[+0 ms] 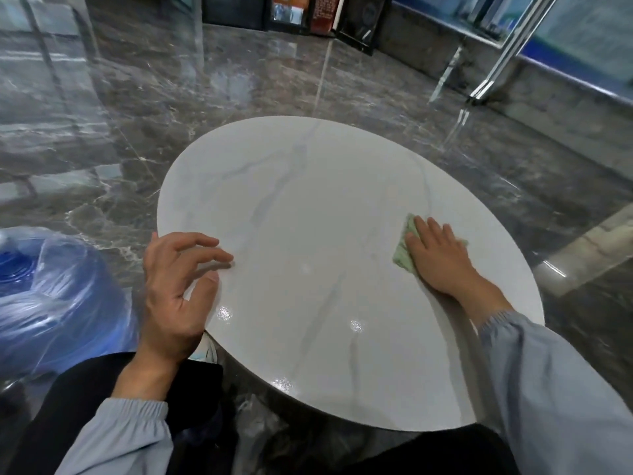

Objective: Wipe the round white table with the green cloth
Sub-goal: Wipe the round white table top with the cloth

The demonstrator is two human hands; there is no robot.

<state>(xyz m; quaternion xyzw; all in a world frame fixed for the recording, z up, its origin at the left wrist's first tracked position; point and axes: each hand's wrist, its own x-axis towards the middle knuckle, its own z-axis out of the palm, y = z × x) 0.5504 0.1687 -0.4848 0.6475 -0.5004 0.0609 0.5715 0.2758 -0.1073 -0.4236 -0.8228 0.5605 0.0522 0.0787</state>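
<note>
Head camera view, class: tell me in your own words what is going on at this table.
A person is wiping the round white table with a green cloth. The right hand presses flat on the cloth, on the table's right side. The left hand touches the top near the left edge with its fingertips and holds nothing. A plastic-wrapped blue water jug sits beside the table.
</note>
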